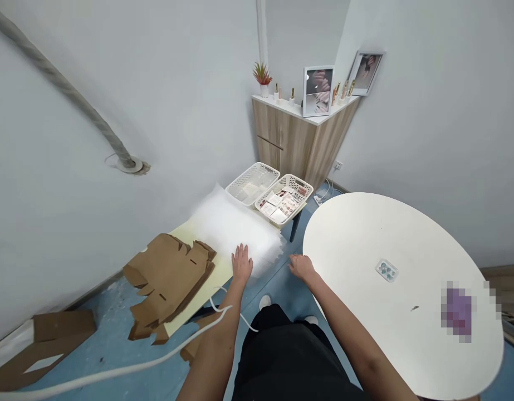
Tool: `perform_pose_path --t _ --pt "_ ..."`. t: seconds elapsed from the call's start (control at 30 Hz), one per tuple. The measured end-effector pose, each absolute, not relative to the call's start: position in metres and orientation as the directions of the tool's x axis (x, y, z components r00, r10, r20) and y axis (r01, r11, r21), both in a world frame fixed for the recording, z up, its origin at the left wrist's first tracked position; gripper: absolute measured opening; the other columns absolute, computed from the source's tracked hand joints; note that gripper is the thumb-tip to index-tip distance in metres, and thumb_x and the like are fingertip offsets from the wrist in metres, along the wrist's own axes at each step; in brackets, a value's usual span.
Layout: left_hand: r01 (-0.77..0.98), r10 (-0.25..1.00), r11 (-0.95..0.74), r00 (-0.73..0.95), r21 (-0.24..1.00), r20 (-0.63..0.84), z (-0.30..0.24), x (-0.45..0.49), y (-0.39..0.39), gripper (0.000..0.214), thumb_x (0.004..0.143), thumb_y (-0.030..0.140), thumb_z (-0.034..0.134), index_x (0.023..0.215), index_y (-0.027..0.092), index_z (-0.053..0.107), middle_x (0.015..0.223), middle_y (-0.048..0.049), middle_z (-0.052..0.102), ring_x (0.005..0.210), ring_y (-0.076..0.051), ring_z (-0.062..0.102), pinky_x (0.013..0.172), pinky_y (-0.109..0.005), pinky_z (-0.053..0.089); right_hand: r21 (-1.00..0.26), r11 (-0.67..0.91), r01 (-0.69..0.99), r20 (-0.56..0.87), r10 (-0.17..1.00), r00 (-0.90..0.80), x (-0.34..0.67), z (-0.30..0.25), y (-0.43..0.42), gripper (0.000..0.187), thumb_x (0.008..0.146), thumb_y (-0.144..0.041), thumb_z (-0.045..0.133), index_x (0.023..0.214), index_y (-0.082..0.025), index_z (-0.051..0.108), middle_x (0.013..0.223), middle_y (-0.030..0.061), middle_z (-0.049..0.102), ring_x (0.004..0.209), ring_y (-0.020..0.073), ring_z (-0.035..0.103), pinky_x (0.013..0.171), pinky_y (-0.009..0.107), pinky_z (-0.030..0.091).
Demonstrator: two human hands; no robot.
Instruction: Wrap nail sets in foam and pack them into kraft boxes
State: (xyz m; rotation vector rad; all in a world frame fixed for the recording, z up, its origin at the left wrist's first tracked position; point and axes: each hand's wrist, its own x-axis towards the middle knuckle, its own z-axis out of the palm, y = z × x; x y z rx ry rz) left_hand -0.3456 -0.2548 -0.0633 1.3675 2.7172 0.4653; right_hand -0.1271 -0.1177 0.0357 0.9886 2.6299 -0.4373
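Left hand [241, 264], fingers spread flat on white foam sheet [231, 223], apparently steadying it; right hand [302, 267], fingers loosely curled around nothing, just beside white oval table [348, 234].

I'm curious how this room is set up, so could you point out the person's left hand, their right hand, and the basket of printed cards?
Left hand [241, 264]: head view, point on the back of the hand.
Right hand [302, 267]: head view, point on the back of the hand.
Basket of printed cards [302, 185]: head view, point on the white rim.

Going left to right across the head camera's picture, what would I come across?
Brown cardboard piece on the floor, flat brown cardboard blank, left hand, right hand, white oval tabletop.
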Motion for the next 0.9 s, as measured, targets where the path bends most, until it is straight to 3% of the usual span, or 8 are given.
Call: perform_pose_path --t 0.3,0.43,0.53,0.67,0.77,0.83,0.9 --pt "0.864 0.885 0.405 -0.453 0.301 0.11 -0.056 -0.388 -0.259 0.044 0.086 0.021 0.046 0.129 0.018 0.057 0.134 -0.0133 0.059 0.12 -0.03 0.055 0.101 -0.046 0.043 -0.186 0.731 0.656 -0.413 0.548 -0.728 -0.197 0.033 -0.151 0.021 0.092 -0.025 0.051 0.106 -0.018 0.064 0.106 0.0118 0.071 0.098 0.0253 0.067 0.077 0.032 0.049" --pt "0.861 0.895 0.371 -0.432 0.346 0.115 -0.054 -0.404 -0.257 0.034 0.088 0.016 0.043 0.114 0.021 0.065 0.123 -0.0099 0.065 0.109 -0.027 0.06 0.093 -0.044 0.047 -0.187 0.727 0.66 -0.415 0.551 -0.724 -0.215 0.028 -0.157 0.023 0.091 -0.026 0.05 0.107 -0.018 0.065 0.108 0.0125 0.07 0.099 0.0265 0.067 0.079 0.034 0.05" --pt "0.813 0.862 0.388 -0.487 0.434 0.142 -0.047 -0.414 -0.253 0.027 0.092 0.02 0.042 0.1 0.022 0.068 0.112 -0.0089 0.069 0.101 -0.025 0.063 0.09 -0.042 0.05 -0.233 0.693 0.682 -0.397 0.573 -0.717 -0.224 0.022 -0.158 0.031 0.09 -0.025 0.049 0.118 -0.019 0.061 0.113 0.0134 0.068 0.102 0.0274 0.065 0.081 0.036 0.05" --pt "0.799 0.814 0.287 -0.494 0.529 0.305 -0.018 -0.414 -0.245 0.027 0.096 0.028 0.041 0.095 0.02 0.067 0.115 -0.0097 0.068 0.108 -0.025 0.061 0.094 -0.043 0.049 -0.302 0.669 0.679 -0.187 0.656 -0.731 -0.229 0.022 -0.156 0.067 0.085 -0.021 0.053 0.148 -0.015 0.032 0.144 0.0183 0.047 0.124 0.0311 0.05 0.098 0.042 0.044" --pt "0.844 0.883 0.067 -0.299 0.532 0.362 0.008 -0.393 -0.238 0.029 0.098 0.026 0.038 0.097 0.021 0.066 0.121 -0.0081 0.066 0.115 -0.023 0.059 0.1 -0.044 0.047 -0.305 0.704 0.641 0.048 0.684 -0.728 -0.225 0.028 -0.148 0.083 0.081 -0.014 0.054 0.154 -0.013 0.016 0.158 0.0186 0.024 0.141 0.0325 0.027 0.11 0.047 0.032" --pt "0.852 0.924 -0.08 -0.131 0.517 0.36 0.021 -0.372 -0.232 0.03 0.098 0.023 0.036 0.102 0.022 0.065 0.126 -0.0069 0.064 0.118 -0.022 0.058 0.105 -0.046 0.044 -0.293 0.743 0.602 0.129 0.654 -0.745 -0.216 0.03 -0.138 0.08 0.079 -0.008 0.051 0.153 -0.017 0.023 0.16 0.0146 0.019 0.146 0.0319 0.017 0.113 0.05 0.028" --pt "0.836 0.935 -0.196 0.001 0.513 0.355 0.028 -0.347 -0.225 0.032 0.098 0.021 0.034 0.107 0.022 0.065 0.127 -0.0064 0.064 0.119 -0.021 0.058 0.106 -0.046 0.044 -0.282 0.77 0.572 0.155 0.625 -0.765 -0.199 0.028 -0.125 0.069 0.078 -0.004 0.048 0.144 -0.02 0.042 0.159 0.0112 0.025 0.147 0.032 0.014 0.114 0.053 0.026"
